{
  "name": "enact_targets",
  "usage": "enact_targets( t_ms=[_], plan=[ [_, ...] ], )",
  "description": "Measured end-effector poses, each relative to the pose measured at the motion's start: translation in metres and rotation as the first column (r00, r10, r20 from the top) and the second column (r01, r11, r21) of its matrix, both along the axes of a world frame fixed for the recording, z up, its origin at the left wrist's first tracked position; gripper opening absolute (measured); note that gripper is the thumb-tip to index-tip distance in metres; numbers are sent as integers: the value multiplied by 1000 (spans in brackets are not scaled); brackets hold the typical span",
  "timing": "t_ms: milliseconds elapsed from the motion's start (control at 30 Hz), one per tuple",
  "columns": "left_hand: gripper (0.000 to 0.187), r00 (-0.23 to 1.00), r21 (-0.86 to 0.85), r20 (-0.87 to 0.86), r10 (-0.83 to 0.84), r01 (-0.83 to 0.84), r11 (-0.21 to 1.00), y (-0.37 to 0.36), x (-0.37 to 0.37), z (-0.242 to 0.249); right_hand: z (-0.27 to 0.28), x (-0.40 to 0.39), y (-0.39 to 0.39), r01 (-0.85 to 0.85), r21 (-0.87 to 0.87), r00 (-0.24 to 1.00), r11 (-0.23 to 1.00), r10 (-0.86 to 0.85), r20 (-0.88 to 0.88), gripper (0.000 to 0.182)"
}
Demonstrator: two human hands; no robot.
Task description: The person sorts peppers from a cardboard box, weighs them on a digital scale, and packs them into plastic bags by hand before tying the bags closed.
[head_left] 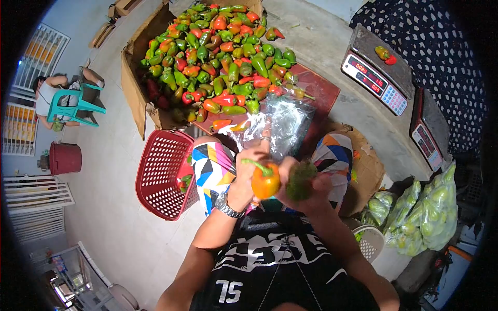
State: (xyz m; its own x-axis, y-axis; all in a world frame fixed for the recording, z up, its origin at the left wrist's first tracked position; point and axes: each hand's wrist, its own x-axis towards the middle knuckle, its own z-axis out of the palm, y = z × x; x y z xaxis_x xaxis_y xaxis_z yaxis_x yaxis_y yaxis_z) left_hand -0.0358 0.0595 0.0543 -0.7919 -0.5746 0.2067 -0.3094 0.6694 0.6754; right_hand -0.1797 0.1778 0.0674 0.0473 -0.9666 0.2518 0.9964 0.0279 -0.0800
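Note:
In front of my lap, my left hand [252, 158], with a metal watch on its wrist, is closed around an orange bell pepper [265, 185] with a curved green stem. Its index finger stretches toward a clear plastic bag [290, 124] on the red board. Close beside it, my right hand [319, 189] is smeared by motion. A dark green pepper [301, 180], also blurred, is in its grasp. Beyond the hands, a large cardboard box [130, 83] is heaped with red, green and mixed-colour peppers [218, 57], some spilling onto the red board [316, 88].
A red perforated basket [163, 173] with a few peppers stands left of my knees. Digital scales [373, 78] sit at the right, one bearing two peppers. Bagged green produce [433, 212] and a pale basket [371, 243] are lower right. Far left, a person sits near a teal chair [70, 106].

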Motion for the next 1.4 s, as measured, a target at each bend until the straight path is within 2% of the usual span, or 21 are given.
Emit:
enact_targets(
  t_ms=[67, 100, 200, 267, 400, 433, 533, 633, 700, 767, 833, 867, 933, 1000, 1033, 1133, 1167, 1300, 1333, 1367, 1400],
  plan=[
    [51, 996, 28, -1, -85, 85, 996, -7, -7, 12, -13, -2, -2, -18, 34, 1000, 999, 18, 8, 58],
    [51, 983, -73, -139, -115, 106, 992, -13, -12, 4, -9, -9, 0, 5, 103, 998, 995, 1, -55, 58],
    [50, 994, 162, -112, 4, 14, 987, -8, -1, -5, 5, -15, 4, 69, 205, 982, 976, -30, -189, 55],
    [50, 982, 500, 165, 94, -165, 850, -4, 2, 31, 0, -20, 9, 117, 243, 963, 963, -51, -265, 51],
    [72, 977, 358, 23, 212, -206, 911, 8, 6, 28, -17, -10, 10, 298, 379, 905, 876, -133, -405, 57],
    [81, 968, 368, 39, 250, -246, 897, 12, 6, 27, -20, -9, 11, 275, 382, 913, 882, -115, -391, 58],
    [88, 953, 423, 97, 286, -300, 855, 13, 7, 33, -33, -7, 12, 215, 378, 899, 901, -31, -438, 61],
    [96, 976, 192, 132, 171, -195, 962, 12, 12, 26, -35, -11, 11, 184, 372, 759, 910, 108, -642, 57],
    [98, 981, 164, 142, 129, -152, 975, 16, 13, 27, -30, -13, 8, 202, 378, 639, 903, 171, -750, 54],
    [100, 985, 147, 140, 99, -120, 982, 20, 13, 26, -37, -16, 1, 230, 368, 600, 901, 167, -783, 52],
    [100, 983, 134, 131, 127, -144, 980, 22, 12, 29, -42, -19, 0, 192, 403, 700, 895, 163, -695, 52],
    [100, 981, 127, 127, 143, -159, 979, 23, 12, 31, -44, -22, 2, 133, 434, 804, 891, 159, -574, 53],
    [101, 971, 143, 170, 167, -192, 971, 23, 14, 29, -38, -27, 5, 86, 412, 908, 907, 99, -407, 57],
    [103, 965, 140, 183, 187, -214, 967, 24, 15, 25, -25, -33, 10, 125, 325, 942, 937, -9, -335, 63],
    [104, 965, 129, 176, 194, -218, 967, 24, 15, 22, -18, -34, 14, 76, 298, 972, 951, -4, -233, 64],
    [106, 972, 119, 164, 167, -187, 975, 25, 12, 11, 3, -35, 15, -189, 85, 975, 978, 197, -103, 66],
    [105, 981, 136, 141, 137, -156, 978, 24, 10, 9, -10, -32, 18, -248, 109, 957, 963, 261, -124, 68],
    [98, 996, 220, 55, 74, -84, 972, 20, 11, 3, -32, -20, 19, -372, 224, 926, 901, 377, 21, 75],
    [97, 998, 249, 33, 58, -65, 966, 19, 15, 0, -31, -21, 20, -292, 253, 953, 922, 303, -4, 76],
    [83, 991, 213, 35, 131, -136, 968, 21, 16, -3, -30, -21, 23, -212, 281, 973, 936, 229, -29, 76],
    [84, 987, 259, 68, 147, -160, 952, 21, 18, -1, -28, -22, 26, -128, 308, 987, 943, 153, -56, 76]
  ],
)
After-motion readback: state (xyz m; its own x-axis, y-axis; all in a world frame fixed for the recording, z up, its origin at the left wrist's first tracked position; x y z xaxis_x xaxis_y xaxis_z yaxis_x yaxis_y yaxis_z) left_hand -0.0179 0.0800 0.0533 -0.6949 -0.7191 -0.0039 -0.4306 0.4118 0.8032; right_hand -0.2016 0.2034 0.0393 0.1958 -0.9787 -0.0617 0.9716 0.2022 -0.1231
